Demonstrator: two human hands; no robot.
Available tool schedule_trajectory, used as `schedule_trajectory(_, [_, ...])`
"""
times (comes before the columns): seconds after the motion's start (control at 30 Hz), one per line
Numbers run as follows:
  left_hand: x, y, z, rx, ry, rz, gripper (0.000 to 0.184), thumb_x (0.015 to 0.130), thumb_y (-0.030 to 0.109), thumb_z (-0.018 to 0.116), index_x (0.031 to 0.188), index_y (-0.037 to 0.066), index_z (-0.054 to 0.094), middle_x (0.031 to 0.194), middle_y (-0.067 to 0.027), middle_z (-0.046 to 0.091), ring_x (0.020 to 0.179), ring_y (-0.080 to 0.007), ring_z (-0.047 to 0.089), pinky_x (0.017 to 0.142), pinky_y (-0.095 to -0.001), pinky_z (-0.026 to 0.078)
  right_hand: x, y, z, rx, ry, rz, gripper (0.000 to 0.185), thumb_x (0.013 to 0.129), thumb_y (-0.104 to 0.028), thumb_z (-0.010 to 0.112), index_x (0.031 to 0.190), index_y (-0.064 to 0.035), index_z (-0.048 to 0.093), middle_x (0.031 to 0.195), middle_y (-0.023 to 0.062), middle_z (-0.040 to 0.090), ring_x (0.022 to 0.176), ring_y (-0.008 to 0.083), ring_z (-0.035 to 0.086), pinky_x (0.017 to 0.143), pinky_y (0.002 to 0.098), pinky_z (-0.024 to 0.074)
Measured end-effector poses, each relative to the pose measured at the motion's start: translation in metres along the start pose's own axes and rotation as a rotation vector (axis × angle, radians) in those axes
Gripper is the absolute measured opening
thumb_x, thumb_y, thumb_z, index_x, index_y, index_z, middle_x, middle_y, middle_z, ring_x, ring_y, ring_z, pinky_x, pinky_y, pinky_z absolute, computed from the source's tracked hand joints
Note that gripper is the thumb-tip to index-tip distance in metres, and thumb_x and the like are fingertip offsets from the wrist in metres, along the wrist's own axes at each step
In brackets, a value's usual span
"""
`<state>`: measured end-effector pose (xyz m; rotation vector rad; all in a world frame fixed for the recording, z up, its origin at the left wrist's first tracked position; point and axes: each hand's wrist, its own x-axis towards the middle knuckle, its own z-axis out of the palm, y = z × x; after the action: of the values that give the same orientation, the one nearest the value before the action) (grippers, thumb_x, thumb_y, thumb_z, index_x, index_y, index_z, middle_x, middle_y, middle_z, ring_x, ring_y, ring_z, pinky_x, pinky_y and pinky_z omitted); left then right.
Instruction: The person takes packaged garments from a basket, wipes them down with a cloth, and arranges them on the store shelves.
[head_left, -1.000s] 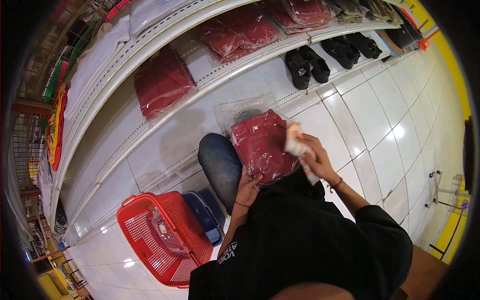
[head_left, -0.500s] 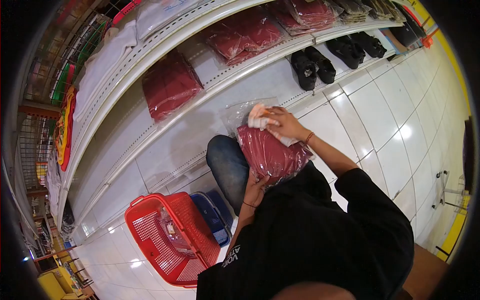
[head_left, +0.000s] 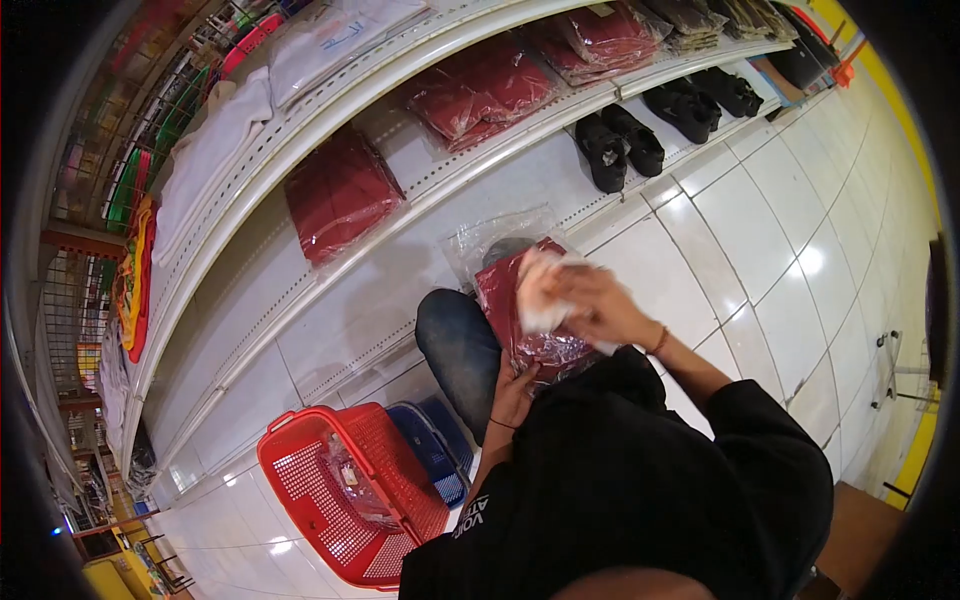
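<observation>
A folded maroon garment in a clear plastic bag (head_left: pixel 497 287) rests over my lap, its loose plastic flap reaching toward the shelf. My left hand (head_left: pixel 512 397) grips the package at its near left edge, thumb on top. Over the package's right side, my right hand (head_left: pixel 608 312) is closed on a crumpled white and orange cloth (head_left: pixel 543 292), both smeared by motion. The cloth covers part of the garment, and whether it presses on the plastic is hard to make out.
A red basket (head_left: pixel 330 500) holding a plastic-wrapped item stands at left, beside a blue basket (head_left: pixel 432 440). The white shelf (head_left: pixel 400 215) ahead carries bagged maroon garments (head_left: pixel 345 195) and black shoes (head_left: pixel 602 150). White tiles (head_left: pixel 740 250) cover the floor at right.
My right hand and the cloth have swept right and nearer my body across the package. The package now sits more tilted, while my left hand keeps its grip.
</observation>
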<state>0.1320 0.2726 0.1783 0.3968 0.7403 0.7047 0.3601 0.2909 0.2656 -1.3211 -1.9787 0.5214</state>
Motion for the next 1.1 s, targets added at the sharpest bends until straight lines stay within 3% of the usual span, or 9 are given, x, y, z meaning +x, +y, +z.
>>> schedule_trajectory(0.17, [0.002,-0.004,-0.008,0.003,-0.036,0.036,0.061,0.080,-0.008,0.051,0.134,0.010,0.028,0.131,-0.0034,0.040,0.119,-0.0178,0.041,0.098,-0.0317,0.035,0.025,0.026,0.058,-0.295,-0.312,-0.256,0.044,0.074,-0.031,0.061,0.117,-0.0237,0.055,0.128,0.0006,0.047,0.122,0.0238,0.036,0.097,0.0512,0.0241])
schedule_trajectory(0.47, [0.009,0.012,-0.008,0.417,0.094,0.198,0.062,0.084,0.005,0.057,0.137,0.007,0.025,0.132,-0.0099,0.039,0.117,-0.0209,0.042,0.098,-0.0322,0.034,0.082,0.201,0.041,-0.034,0.074,0.275,0.036,0.073,-0.018,0.061,0.109,-0.0153,0.057,0.118,0.0060,0.052,0.104,0.0284,0.051,0.083,0.0406,0.0449])
schedule_trajectory(0.6, [0.032,0.040,-0.020,0.645,0.347,0.346,0.060,0.085,0.021,0.060,0.135,0.007,0.029,0.133,-0.0126,0.038,0.118,-0.0248,0.041,0.097,-0.0328,0.034,0.108,0.219,0.020,-0.406,0.152,0.235,0.041,0.069,-0.012,0.061,0.110,-0.0146,0.055,0.110,0.0071,0.054,0.095,0.0293,0.055,0.079,0.0391,0.0471])
schedule_trajectory(0.67, [0.059,0.056,-0.034,0.720,0.335,0.384,0.064,0.084,0.023,0.061,0.135,0.005,0.028,0.133,-0.0149,0.037,0.120,-0.0256,0.040,0.098,-0.0330,0.033,0.123,0.198,0.012,-0.710,0.494,0.136,0.039,0.068,-0.013,0.062,0.107,-0.0146,0.056,0.110,0.0079,0.054,0.094,0.0293,0.055,0.079,0.0380,0.0472])
schedule_trajectory(0.73, [0.085,0.069,-0.045,0.796,0.324,0.418,0.067,0.083,0.025,0.063,0.135,0.004,0.028,0.134,-0.0171,0.036,0.121,-0.0264,0.039,0.099,-0.0332,0.032,0.119,0.199,0.020,-0.663,0.422,0.260,0.037,0.069,-0.015,0.062,0.106,-0.0114,0.056,0.107,0.0120,0.055,0.094,0.0315,0.055,0.078,0.0395,0.0471])
schedule_trajectory(0.87, [0.120,0.094,-0.037,0.744,0.256,0.303,0.076,0.080,0.027,0.067,0.135,-0.001,0.023,0.134,-0.0241,0.033,0.124,-0.0278,0.036,0.101,-0.0360,0.030,0.089,0.212,0.051,0.056,0.197,0.582,0.034,0.078,-0.031,0.061,0.096,-0.0018,0.057,0.086,0.0122,0.060,0.084,0.0324,0.056,0.069,0.0394,0.0471])
schedule_trajectory(0.93, [0.124,0.100,-0.031,0.629,0.217,0.133,0.082,0.076,0.024,0.071,0.134,-0.003,0.021,0.127,-0.0241,0.041,0.116,-0.0277,0.044,0.095,-0.0337,0.037,0.072,0.169,0.043,0.444,0.126,1.040,0.043,0.078,-0.042,0.063,0.095,-0.0016,0.059,0.091,0.0076,0.062,0.085,0.0245,0.057,0.069,0.0364,0.0471])
schedule_trajectory(1.03, [0.133,0.102,-0.036,0.543,0.195,0.096,0.080,0.075,0.019,0.072,0.134,-0.001,0.021,0.117,-0.0179,0.048,0.103,-0.0215,0.051,0.083,-0.0317,0.042,0.048,0.173,0.039,1.071,-0.165,1.139,0.050,0.078,-0.037,0.067,0.110,0.0002,0.054,0.111,0.0088,0.057,0.097,0.0182,0.054,0.080,0.0341,0.0458])
schedule_trajectory(1.1, [0.136,0.104,-0.036,0.475,0.172,0.071,0.078,0.075,0.017,0.071,0.134,-0.001,0.023,0.113,-0.0150,0.051,0.097,-0.0191,0.053,0.078,-0.0305,0.044,0.044,0.177,0.044,1.188,-0.150,1.068,0.047,0.079,-0.033,0.066,0.110,0.0003,0.054,0.110,0.0078,0.057,0.094,0.0166,0.054,0.081,0.0337,0.0455])
